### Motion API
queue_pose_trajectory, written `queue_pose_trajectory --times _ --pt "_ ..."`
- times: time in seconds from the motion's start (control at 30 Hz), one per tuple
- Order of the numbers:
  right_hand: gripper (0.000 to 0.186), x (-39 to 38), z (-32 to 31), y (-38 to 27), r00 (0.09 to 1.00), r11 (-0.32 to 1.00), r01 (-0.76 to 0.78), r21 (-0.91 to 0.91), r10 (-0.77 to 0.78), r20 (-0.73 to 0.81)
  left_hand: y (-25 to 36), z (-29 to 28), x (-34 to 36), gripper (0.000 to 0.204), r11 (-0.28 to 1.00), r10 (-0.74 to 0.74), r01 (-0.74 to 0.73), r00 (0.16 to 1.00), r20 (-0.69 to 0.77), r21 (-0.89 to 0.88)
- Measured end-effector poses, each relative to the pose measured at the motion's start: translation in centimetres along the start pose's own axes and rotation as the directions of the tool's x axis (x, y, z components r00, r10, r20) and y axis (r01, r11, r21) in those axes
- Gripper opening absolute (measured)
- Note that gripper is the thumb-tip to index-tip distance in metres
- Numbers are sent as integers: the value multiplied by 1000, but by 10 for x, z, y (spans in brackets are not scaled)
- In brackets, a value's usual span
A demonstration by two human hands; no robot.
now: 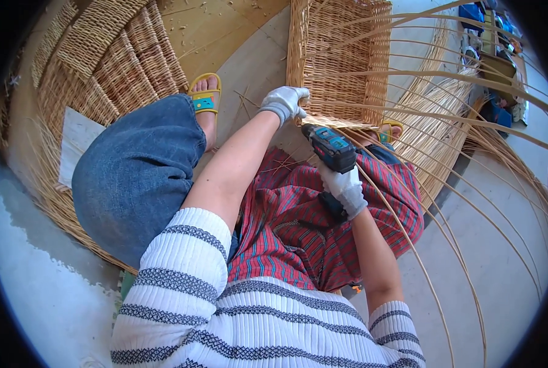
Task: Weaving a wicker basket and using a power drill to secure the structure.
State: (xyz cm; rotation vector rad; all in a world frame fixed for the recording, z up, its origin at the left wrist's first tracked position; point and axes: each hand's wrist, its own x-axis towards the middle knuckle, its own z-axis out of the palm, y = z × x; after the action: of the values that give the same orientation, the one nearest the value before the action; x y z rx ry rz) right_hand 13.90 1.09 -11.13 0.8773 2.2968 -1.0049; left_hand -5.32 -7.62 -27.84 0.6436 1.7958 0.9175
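A rectangular woven wicker basket stands tilted in front of me, with long loose canes running out from it to the right. My left hand, in a white glove, is closed on its near left corner. My right hand, also gloved, grips a black and blue cordless drill by the handle. The drill points at the near edge of the basket beside my left hand; whether its tip touches the weave is unclear. A red striped cloth covers my lap beneath it.
Stacked woven panels and a white sheet lie at the left. Bundles of long canes spread over the floor at the right, with blue objects and clutter behind them. My sandalled feet are beside the basket.
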Motion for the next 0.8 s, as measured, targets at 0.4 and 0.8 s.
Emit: queue_pose_trajectory --times 0.4,0.8 --pt "25 -10 -14 -30 934 930 -352 103 342 103 5 4 -9 36 988 -55 48 997 -52 -144" --pt "25 -124 -37 -6 989 711 10 703 -112 99 -58 27 -31 25 880 -134 -10 954 -268 -475"
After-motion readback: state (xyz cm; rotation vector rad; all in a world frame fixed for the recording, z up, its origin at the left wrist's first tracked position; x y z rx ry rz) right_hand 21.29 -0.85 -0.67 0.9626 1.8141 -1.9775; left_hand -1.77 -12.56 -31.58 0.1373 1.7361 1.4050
